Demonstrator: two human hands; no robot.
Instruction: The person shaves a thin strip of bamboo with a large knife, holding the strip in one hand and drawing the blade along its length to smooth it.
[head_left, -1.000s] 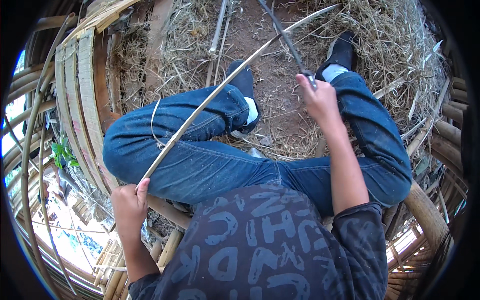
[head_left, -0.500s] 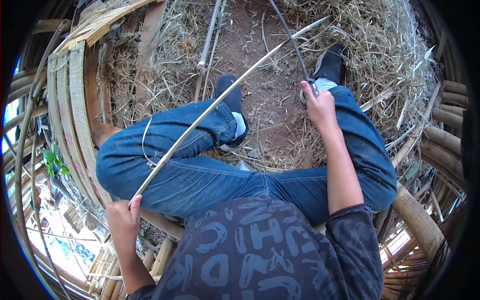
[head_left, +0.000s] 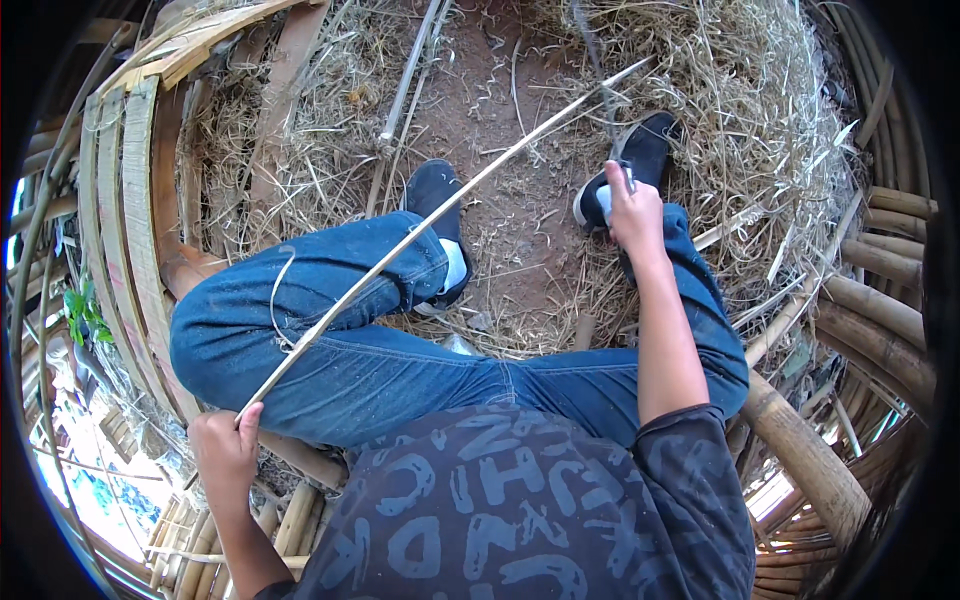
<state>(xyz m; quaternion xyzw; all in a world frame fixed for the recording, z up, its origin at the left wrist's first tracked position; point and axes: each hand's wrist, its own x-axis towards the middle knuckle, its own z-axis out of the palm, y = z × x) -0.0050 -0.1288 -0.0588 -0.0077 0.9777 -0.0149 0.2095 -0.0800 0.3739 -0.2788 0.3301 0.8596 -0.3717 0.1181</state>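
Note:
A long, pale bamboo strip [head_left: 400,245] slants from lower left to upper right across my bent leg, its far end thin and pointed. My left hand [head_left: 225,452] is closed around its near end, thumb on top. In my right hand [head_left: 637,222] is a knife [head_left: 610,125] with a long dark blade, held by the handle near my right shoe. The blade points away from me and crosses the strip close to its pointed end; motion blurs it. Whether blade and strip touch, I cannot tell. A thin curled shaving [head_left: 276,300] lies on my left thigh beside the strip.
Dry shavings [head_left: 740,120] heap over the ground ahead and right. A slatted wooden frame [head_left: 140,190] stands at left. Long thin sticks [head_left: 408,85] lie beyond my left shoe [head_left: 433,190]. Thick bamboo poles [head_left: 815,460] run along the right.
The blade has swung to a more upright angle and crosses the strip nearer its pointed end. The whole view has shifted a little, and both hands keep their holds.

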